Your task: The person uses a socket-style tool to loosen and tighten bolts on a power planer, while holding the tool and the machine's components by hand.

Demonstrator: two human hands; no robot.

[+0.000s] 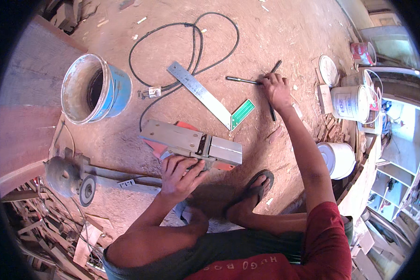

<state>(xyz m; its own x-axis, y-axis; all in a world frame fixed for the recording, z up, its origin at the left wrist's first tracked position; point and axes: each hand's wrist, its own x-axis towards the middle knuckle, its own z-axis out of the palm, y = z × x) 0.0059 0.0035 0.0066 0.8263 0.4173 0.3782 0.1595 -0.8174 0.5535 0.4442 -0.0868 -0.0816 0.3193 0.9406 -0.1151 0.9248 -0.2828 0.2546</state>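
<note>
Grey metal faces up on the planer (172, 136), which lies sole-up just beyond the fingers of the left hand (181, 179). Those fingers rest a little apart against its near side and seem to steady it; whether they clamp underneath, I cannot tell. Turned over like this, it bares the dark cutter slot across its sole, presumably to leave that part within reach.

Well off to the right, the fingers of the right hand (276, 89) are bunched together on the middle of a dark 3-armed tool (240, 80), its arms splaying past them. Between the 2 hands a steel square (203, 100) with a green handle lies clear of all the fingers.

Beyond the left fingers a black cable (198, 51) loops loosely, with what looks like a plug (154, 92) beside it, so the planer probably has no power. A blue bucket (120, 88) sits farther left of those fingers; a white tub (347, 103) stands right of the right ones.
</note>
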